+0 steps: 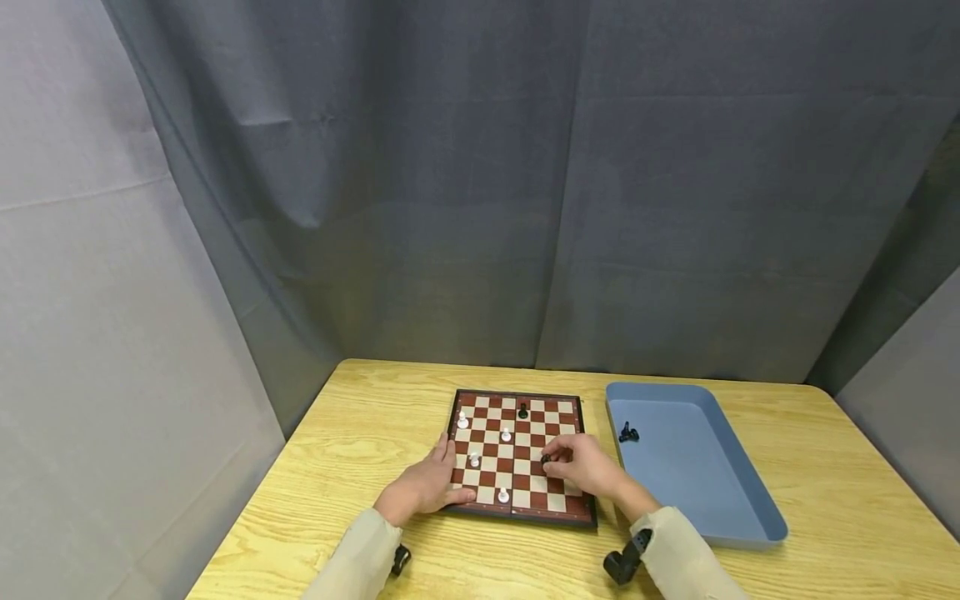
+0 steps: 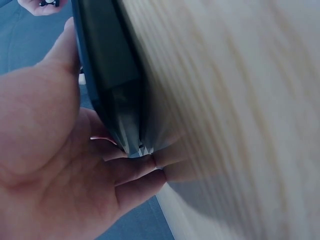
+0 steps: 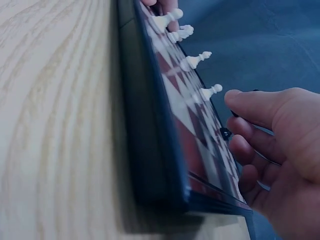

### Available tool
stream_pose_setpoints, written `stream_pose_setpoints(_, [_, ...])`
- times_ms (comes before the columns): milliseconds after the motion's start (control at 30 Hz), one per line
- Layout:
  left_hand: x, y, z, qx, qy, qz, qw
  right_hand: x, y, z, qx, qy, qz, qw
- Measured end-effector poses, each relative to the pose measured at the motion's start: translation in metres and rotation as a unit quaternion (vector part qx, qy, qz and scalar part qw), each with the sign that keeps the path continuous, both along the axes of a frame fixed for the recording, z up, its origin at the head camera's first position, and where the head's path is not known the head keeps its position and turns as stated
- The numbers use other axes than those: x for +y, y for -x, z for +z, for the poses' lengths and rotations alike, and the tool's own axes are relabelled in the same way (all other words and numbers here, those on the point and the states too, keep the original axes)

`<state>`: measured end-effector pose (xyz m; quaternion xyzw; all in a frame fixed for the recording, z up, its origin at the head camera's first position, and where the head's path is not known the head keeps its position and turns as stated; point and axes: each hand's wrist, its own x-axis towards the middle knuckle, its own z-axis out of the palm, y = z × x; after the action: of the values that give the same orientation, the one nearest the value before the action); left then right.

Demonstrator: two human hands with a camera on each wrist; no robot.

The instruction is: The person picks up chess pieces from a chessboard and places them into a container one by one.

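Note:
My left hand (image 1: 429,482) rests against the near left corner of a brown-and-cream chessboard (image 1: 532,477), thumb over the front edge and fingers stretched along the left side. Those fingers also touch the tabletop in the left wrist view. Over the board's right half my right hand (image 1: 588,468) pinches a small black chess piece (image 1: 545,458) between thumb and fingers, which mostly hide it. Several white chess pieces (image 1: 503,496) stand on the board's left half, a white pawn (image 3: 211,92) among them. Another black chess piece (image 1: 522,411) stands near the far edge.
To the right of the board sits a shallow blue tray (image 1: 705,467), with several black chess pieces (image 1: 628,432) bunched near its left wall. Both rest on a light wooden table (image 1: 390,400). Grey curtains (image 1: 465,208) hang behind the table.

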<state>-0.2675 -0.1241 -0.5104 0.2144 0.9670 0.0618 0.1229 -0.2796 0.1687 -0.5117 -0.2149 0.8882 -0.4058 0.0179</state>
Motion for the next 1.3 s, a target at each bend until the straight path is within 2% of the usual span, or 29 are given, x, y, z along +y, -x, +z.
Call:
stream_pose_setpoints(233, [0.0, 0.001, 0.0, -0.004, 0.0, 0.001, 1.0, 0.011, 0.002, 0.01, 0.001, 0.008, -0.004, 1.0])
stream_pose_setpoints(633, [0.0, 0.001, 0.002, -0.007, -0.003, 0.003, 1.0, 0.03, 0.0, 0.019, 0.028, -0.011, -0.024, 0.9993])
stream_pose_setpoints(900, [0.001, 0.001, 0.0, -0.004, 0.0, 0.001, 1.0, 0.039, 0.001, 0.022, 0.02, -0.011, -0.057, 0.9981])
stream_pose_setpoints(1300, [0.0, 0.001, -0.001, -0.005, -0.003, 0.001, 1.0, 0.058, 0.004, 0.023, 0.031, 0.003, -0.046, 0.9984])
